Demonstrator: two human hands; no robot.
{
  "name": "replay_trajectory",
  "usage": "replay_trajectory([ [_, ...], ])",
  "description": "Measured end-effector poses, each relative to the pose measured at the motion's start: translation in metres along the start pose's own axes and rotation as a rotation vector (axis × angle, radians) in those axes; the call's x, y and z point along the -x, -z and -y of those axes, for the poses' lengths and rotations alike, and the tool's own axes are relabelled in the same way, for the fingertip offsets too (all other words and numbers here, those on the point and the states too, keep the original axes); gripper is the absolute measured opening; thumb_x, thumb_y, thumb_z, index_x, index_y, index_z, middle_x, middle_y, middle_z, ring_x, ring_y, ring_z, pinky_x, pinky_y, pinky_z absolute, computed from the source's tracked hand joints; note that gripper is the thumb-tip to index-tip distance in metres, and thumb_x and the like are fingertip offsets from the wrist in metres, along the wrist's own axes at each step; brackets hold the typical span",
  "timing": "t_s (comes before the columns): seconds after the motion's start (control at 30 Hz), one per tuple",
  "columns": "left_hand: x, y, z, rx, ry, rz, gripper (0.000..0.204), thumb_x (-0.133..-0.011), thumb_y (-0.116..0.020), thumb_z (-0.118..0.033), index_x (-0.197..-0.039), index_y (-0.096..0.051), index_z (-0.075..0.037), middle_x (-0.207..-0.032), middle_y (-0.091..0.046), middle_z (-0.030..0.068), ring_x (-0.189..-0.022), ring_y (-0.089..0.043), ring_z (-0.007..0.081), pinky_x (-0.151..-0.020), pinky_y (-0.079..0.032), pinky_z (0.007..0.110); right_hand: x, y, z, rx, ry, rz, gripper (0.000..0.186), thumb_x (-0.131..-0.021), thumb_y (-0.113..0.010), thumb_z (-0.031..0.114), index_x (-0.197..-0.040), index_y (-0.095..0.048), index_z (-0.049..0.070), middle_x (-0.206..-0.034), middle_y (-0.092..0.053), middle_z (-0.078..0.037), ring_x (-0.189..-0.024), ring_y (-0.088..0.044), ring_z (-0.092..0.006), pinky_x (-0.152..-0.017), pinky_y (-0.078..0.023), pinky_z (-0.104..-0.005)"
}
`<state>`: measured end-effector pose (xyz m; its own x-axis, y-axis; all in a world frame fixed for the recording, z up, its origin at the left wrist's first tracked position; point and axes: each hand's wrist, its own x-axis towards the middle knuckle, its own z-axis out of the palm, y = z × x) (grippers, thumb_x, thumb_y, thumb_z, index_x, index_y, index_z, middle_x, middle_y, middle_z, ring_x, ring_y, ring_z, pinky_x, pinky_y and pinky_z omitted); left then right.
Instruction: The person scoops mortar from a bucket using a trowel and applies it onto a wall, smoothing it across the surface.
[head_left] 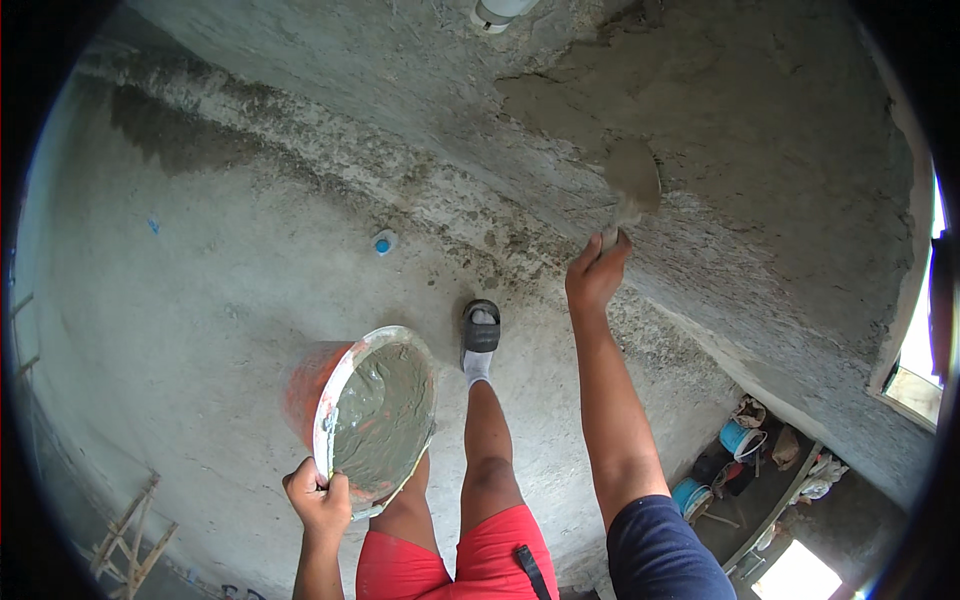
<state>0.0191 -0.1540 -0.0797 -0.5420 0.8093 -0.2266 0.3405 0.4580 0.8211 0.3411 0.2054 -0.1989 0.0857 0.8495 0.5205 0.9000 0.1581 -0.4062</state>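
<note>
My left hand (320, 500) grips the rim of a reddish-orange bucket (318, 385), thumb over the edge. Wet grey mortar (385, 415) lies inside the tilted bucket. At the wall, my right hand (598, 272) is closed around the handle of a trowel (633, 178). The trowel's blade is blurred and lies against the wall, at the lower edge of a darker patch of fresh plaster (740, 130). Rough, lighter wall (690, 240) shows beneath that patch.
On the concrete floor (200, 330) stands a bottle with a blue cap (382, 245), near my sandalled foot (481, 325). Blue buckets (740, 438) and clutter sit at the lower right. A wooden frame (130, 545) stands at the lower left. A white pipe (497, 14) protrudes at the top.
</note>
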Motion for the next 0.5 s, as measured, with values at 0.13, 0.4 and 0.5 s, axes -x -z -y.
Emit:
replay_trajectory([
  [0.13,0.002,0.0,0.007,-0.012,-0.011,-0.018,0.028,-0.068,-0.056,0.005,-0.063,-0.031,-0.006,-0.05,-0.032,0.006,-0.046,-0.029,0.0118,-0.045,-0.025,0.033,0.027,0.014,-0.008,-0.112,-0.088,0.118,0.045,-0.097,-0.061,0.019,-0.132,-0.047,-0.005,-0.106,-0.064,-0.029,-0.093,-0.066,-0.0482,-0.076,-0.053,-0.0514],
  [0.4,0.013,-0.012,0.012,0.006,0.067,0.05,0.025,-0.068,-0.054,0.005,-0.065,-0.031,-0.004,-0.055,-0.032,0.0037,-0.055,-0.029,0.0106,-0.049,-0.025,0.035,-0.049,-0.02,0.067,0.196,0.325,0.3,0.043,-0.094,-0.066,0.029,-0.126,-0.051,0.005,-0.103,-0.064,-0.018,-0.082,-0.07,-0.0369,-0.07,-0.059,-0.0496],
  [0.5,0.02,-0.021,0.009,0.011,0.046,0.018,0.026,-0.069,-0.055,0.005,-0.063,-0.031,-0.004,-0.051,-0.029,0.0051,-0.049,-0.027,0.0108,-0.046,-0.024,0.034,-0.05,-0.014,0.066,0.327,0.283,0.343,0.042,-0.093,-0.067,0.03,-0.126,-0.051,0.008,-0.101,-0.063,-0.016,-0.081,-0.071,-0.0346,-0.066,-0.06,-0.0494],
])
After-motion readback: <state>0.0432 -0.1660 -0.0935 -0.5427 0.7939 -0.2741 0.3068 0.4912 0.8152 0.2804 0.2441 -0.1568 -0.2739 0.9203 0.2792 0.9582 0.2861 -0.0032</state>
